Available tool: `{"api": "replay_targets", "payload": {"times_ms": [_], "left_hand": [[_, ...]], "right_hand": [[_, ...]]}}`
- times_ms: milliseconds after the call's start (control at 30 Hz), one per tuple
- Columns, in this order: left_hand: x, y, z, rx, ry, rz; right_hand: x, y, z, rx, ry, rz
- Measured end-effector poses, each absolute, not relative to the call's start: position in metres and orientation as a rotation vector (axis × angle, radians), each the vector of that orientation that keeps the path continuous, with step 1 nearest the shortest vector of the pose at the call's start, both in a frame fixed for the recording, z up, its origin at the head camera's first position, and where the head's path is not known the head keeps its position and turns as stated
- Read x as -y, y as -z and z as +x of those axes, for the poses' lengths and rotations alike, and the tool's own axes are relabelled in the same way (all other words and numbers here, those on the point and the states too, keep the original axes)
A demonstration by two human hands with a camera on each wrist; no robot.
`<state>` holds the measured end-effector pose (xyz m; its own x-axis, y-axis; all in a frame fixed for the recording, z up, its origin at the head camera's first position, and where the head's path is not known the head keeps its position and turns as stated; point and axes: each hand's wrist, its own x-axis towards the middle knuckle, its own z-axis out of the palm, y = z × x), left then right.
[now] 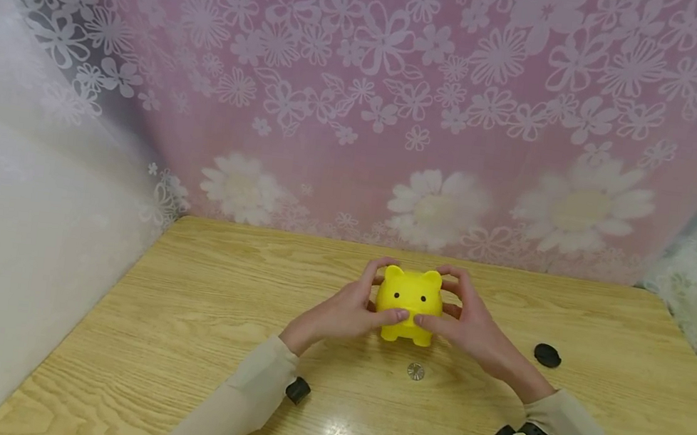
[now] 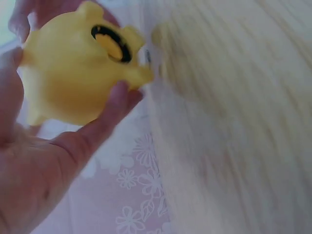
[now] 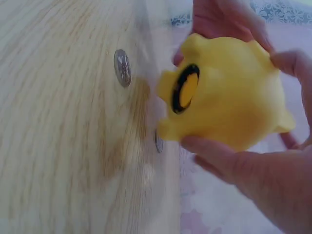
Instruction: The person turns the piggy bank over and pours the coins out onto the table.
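A yellow piggy bank (image 1: pixel 412 286) with two black eyes is gripped between both hands, its snout towards me. My left hand (image 1: pixel 346 309) holds one side, thumb across the front and fingers round the flank. Opposite it, my right hand (image 1: pixel 475 327) mirrors that hold. Both wrist views show the bank raised over the wooden table, its feet off the top. A black-rimmed round hole (image 3: pixel 176 93) is visible on its underside. One silver coin (image 1: pixel 415 371) lies in front of it. In the right wrist view another coin (image 3: pixel 159 141) lies beyond the feet.
On the wooden table (image 1: pixel 192 343), a black round cap (image 1: pixel 547 355) lies to the right of the right hand. Flower-patterned pink curtain (image 1: pixel 348 103) hangs along the table's back edge, with pale fabric at both sides. Black camera straps sit on both wrists.
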<state>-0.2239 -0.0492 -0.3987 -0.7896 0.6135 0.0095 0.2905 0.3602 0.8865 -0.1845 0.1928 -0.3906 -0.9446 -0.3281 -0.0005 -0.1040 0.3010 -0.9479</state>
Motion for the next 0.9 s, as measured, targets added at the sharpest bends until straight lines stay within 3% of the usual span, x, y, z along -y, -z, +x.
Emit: {"api": "replay_targets", "payload": {"times_ms": [200,533,900], "left_hand": [[0.049,0.399,-0.223,-2.261,-1.527,0.983],[0.05,0.398,-0.222,-2.322,-1.546,1.097],[0.052,0.399,-0.222,-2.494,-1.495,1.297]], "right_hand": [[-0.194,0.398,-0.186,-2.426,1.785,-0.627],[-0.192,0.402,-0.185,-2.526,1.812,-0.782],[-0.187,0.408,-0.189,-2.955,1.523,-1.37]]}}
